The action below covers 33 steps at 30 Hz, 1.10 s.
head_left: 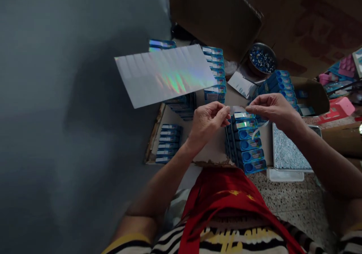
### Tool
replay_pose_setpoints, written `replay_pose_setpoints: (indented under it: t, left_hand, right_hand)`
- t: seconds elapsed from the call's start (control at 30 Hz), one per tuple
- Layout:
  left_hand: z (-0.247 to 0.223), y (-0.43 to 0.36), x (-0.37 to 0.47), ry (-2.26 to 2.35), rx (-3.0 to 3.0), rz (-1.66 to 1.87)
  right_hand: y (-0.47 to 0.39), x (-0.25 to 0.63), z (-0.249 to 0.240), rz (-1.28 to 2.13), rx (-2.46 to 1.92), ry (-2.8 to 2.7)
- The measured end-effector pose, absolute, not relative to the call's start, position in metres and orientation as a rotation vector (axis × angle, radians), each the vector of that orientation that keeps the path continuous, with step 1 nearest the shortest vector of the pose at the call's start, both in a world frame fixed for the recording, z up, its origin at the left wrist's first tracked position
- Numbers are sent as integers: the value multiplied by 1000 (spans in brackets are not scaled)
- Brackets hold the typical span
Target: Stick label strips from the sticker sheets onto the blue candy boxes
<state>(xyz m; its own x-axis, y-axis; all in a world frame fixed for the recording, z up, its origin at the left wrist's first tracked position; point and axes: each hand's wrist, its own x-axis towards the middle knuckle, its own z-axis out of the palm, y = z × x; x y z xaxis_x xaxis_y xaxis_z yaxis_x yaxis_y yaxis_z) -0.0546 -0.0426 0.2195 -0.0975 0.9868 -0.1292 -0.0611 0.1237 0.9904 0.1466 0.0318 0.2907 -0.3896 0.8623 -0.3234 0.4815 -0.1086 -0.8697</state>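
Between my hands a small clear strip (237, 109) is stretched, one end pinched by each. My left hand (210, 120) has its fingers closed on the strip's left end. My right hand (267, 107) pinches the other end between thumb and forefinger, and a narrow pale strip (259, 130) curls below it. Just under the strip stands a row of blue boxes (251, 144); the two nearest my hands carry shiny labels on their ends. A large silvery, rainbow-reflecting sheet (166, 73) lies at the upper left over more blue boxes (216, 63).
Further blue boxes (169, 143) stand at the table's left corner. A bowl of small blue pieces (262, 58) sits beside a large cardboard carton (215, 16). On the right are a tray of pale blue beads (291, 148) and an open cardboard box (313, 95). A wall (56, 95) fills the left.
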Motion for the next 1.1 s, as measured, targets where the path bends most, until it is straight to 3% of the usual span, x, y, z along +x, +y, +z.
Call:
replay_pose_setpoints:
  t: [0.3,0.47,1.1]
  left_hand:
    - [203,-86,-38,1357,1207,993]
    - [191,-89,-31,1368,1189,953]
    - [164,-86,-31,1301,1041,872]
  right_hand:
    - [-15,185,254,1585,-1611,-1765]
    - [-22,188,236,1352,-1723,-1944]
    - [-4,181,231,1163,-1920,-2220]
